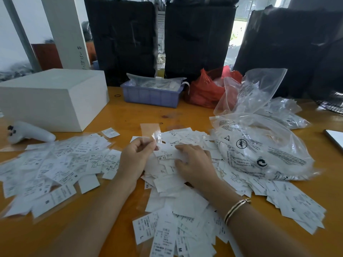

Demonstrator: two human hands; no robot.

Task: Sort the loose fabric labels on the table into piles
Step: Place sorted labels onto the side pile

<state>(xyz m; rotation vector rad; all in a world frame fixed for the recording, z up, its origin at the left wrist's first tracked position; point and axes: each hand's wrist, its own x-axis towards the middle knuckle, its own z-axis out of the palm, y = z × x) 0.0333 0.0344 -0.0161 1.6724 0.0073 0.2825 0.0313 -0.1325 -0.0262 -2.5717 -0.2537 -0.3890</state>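
Observation:
White fabric labels with printed size letters lie all over the wooden table (118, 236). One spread of labels (55, 167) covers the left side. A larger heap (181, 204) fills the middle and right. My left hand (135, 154) pinches a small clear plastic sleeve (151, 131) that stands up above the fingers. My right hand (194, 162) rests on top of the middle heap, fingers bent and touching the labels; a bracelet sits on that wrist.
A white box (53, 97) and a white handheld device (29, 133) sit at the left. A blue tray (150, 95), a red bag (204, 89) and clear plastic bags (259, 149) stand behind and to the right. Black wrapped bales (196, 38) line the back.

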